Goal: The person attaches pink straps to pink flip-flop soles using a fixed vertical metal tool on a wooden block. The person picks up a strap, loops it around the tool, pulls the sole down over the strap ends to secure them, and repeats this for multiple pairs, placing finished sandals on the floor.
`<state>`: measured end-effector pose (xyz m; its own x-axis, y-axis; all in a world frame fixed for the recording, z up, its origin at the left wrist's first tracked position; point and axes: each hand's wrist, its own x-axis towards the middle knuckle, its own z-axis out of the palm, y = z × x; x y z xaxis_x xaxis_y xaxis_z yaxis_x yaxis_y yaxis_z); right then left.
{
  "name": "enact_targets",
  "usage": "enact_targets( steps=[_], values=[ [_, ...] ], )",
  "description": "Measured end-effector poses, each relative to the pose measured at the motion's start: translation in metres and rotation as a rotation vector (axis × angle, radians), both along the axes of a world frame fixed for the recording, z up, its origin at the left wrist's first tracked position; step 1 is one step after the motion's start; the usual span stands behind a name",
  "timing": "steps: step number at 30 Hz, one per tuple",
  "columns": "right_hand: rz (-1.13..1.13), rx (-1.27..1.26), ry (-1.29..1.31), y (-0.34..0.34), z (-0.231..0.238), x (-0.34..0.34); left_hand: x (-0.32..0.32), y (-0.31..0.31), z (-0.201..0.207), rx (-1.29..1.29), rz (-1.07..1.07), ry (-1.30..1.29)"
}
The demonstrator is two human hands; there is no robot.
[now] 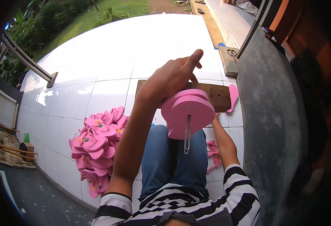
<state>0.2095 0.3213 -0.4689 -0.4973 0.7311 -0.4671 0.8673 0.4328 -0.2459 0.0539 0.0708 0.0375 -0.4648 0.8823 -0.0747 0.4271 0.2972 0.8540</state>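
Note:
My left hand (175,75) is over a wooden block (219,96), its thumb stretched out and away from me. Its other fingers show only in part, and I see nothing held in them. Beside its wrist are pink flip-flop soles (195,109), one overlapping another, in front of the block. A long looped metal wire tool (187,135) sticks out of a hole in the nearer sole, pointing toward me. My right hand (216,116) is low at the right, under the block's edge. The soles and block hide its fingers, so its grip does not show.
Pink flip-flops with small flowers are heaped (97,145) on the white tiles at left. Pink straps (213,156) lie beside my right leg. Another pink sole (232,98) is right of the block. Scissors (232,53) rest on a ledge block, near a grey wall (271,113).

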Motion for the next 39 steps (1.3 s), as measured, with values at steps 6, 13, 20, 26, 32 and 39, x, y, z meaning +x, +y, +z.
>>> enact_targets(
  steps=[6, 13, 20, 26, 32, 39],
  values=[
    [-0.009, 0.026, 0.201, -0.028, 0.020, 0.022, -0.009, -0.006, -0.006, 0.029, -0.164, 0.224],
    [-0.028, 0.325, 0.278, -0.045, 0.032, 0.023, -0.004, -0.008, -0.002, -0.063, -0.135, 0.273],
    [-0.136, 0.346, 0.353, 0.030, -0.055, 0.049, 0.002, 0.012, -0.003, 0.068, -0.192, 0.302],
    [-0.119, 0.398, 0.146, -0.041, 0.009, 0.020, -0.004, -0.010, -0.007, -0.015, -0.093, 0.335],
    [-0.288, 0.385, 0.139, -0.030, 0.009, -0.017, -0.009, -0.017, -0.010, 0.033, -0.120, 0.470],
    [-0.499, 0.232, 0.293, -0.027, -0.007, -0.001, -0.004, -0.009, -0.011, 0.111, -0.047, 0.314]
  ],
)
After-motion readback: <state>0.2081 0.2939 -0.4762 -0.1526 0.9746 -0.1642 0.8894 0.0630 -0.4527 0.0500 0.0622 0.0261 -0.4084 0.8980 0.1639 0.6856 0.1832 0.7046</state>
